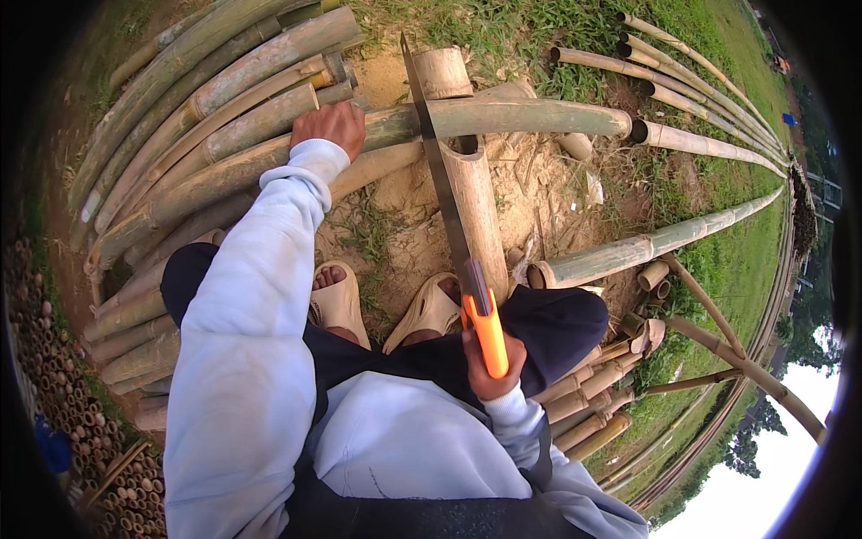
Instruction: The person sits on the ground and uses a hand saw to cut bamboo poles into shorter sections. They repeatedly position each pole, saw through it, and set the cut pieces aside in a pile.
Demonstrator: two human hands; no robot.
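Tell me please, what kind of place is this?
Probably an outdoor bamboo work yard. Long bamboo poles lie stacked on bare earth and grass; cut pole ends are piled at the left. The right hand holds a saw across a bamboo pole steadied by the left hand.

No packages, labels, signs or screens clearly in view. Only candidates, placed relative to long bamboo pole (503, 117) lying crosswise under saw blade: small pale scrap (593, 187) on bare soil just right of and below pole's right end, flat, whitish, possibly paper or wrapper, too small to tell. Far beyond pole, toward upper right rim on grass: small blue patch (787, 119) and small reddish spot (778, 64), shapes blurred, kind unclear. No writing discernible on anything.
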